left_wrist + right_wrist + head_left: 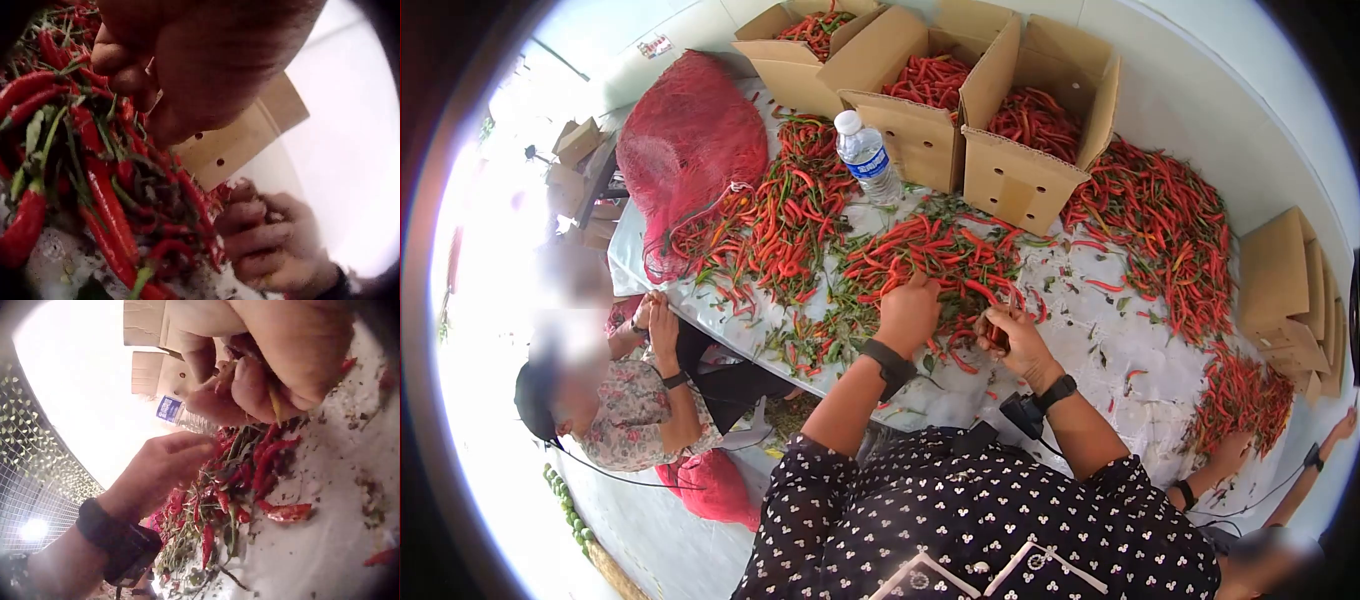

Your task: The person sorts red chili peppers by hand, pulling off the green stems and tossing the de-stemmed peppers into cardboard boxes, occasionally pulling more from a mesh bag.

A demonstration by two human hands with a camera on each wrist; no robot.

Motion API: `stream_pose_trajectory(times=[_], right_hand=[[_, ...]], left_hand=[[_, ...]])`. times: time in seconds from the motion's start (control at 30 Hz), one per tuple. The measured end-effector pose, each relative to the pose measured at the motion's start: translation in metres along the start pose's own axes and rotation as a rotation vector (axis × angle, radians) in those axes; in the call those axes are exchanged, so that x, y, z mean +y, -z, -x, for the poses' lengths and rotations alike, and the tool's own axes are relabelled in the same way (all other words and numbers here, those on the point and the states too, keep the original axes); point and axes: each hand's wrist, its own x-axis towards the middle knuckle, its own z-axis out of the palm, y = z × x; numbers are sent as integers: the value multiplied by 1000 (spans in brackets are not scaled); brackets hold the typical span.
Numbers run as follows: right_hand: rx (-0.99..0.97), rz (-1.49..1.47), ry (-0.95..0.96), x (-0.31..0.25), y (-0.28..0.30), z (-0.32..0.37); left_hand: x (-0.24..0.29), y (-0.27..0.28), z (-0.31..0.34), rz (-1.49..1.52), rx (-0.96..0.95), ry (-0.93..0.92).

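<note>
Red chili peppers (pixel 920 252) with green stems and leaves lie heaped on the covered table before me. My left hand (pixel 908 315) reaches to the near edge of this heap, its fingers bent down among the peppers. In the left wrist view those fingers (pixel 131 84) curl right over some chilies; I cannot tell whether they pinch one. To its right, my right hand (pixel 1018 342) grips chili peppers (pixel 1000 336), mostly hidden inside the curled fingers. A thin yellowish stem (pixel 275 403) pokes out beneath the right fingers in the right wrist view.
Behind the heap stand a water bottle (pixel 870 162) and open cardboard boxes (pixel 1020 178) of chilies. A red mesh sack (pixel 690 140) lies back left. More chilies (pixel 1165 235) are piled on the right. One person (pixel 635 400) sits at left; another person's arm (pixel 1215 468) reaches in at right.
</note>
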Motion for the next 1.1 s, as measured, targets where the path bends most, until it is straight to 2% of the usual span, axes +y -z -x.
stream_pose_trajectory(times=[0.07,0.17,0.23,0.27,0.33,0.37,0.4,0.47,0.5,0.57,0.6,0.67,0.73,0.83,0.93,0.97,1.03,1.07,1.1], right_hand=[[55,154,-23,1,1,1],[162,221,-7,2,-8,0],[141,231,45,4,-14,-3],[118,251,100,4,-18,-5],[112,251,101,3,-29,-10],[113,254,102,4,-33,-12],[108,255,102,6,-35,-15],[46,397,144,10,-36,-23],[41,403,147,8,-34,-28],[159,745,301,0,-29,-40],[156,749,302,-4,-25,-48],[239,1099,413,-18,-26,-64],[253,1164,446,-23,-33,-77],[290,1529,507,-26,-44,-95],[286,1693,396,-27,-50,-104],[282,1697,393,-26,-50,-103],[209,1378,390,-25,-48,-100],[206,1383,387,-24,-46,-98],[199,1230,370,-23,-44,-94]], left_hand=[[2,1,-1,-36,-37,-2],[0,10,7,48,35,38],[-7,16,14,347,-42,152],[-8,15,17,342,-43,154],[-9,17,24,704,-99,221],[-4,25,28,877,-220,332],[-2,26,30,875,-216,333],[0,27,37,1214,-284,432],[-4,25,40,1215,-276,429],[-13,22,46,1700,-235,485],[-17,21,50,1703,-230,483],[-16,31,50,1869,-210,452],[-17,33,49,1844,-184,477],[-21,30,45,1761,-179,525],[-27,23,44,1670,-215,538],[-28,21,43,1629,-232,525],[-28,22,41,1620,-227,525],[-28,23,42,1608,-226,526],[-29,22,42,1613,-224,527]])
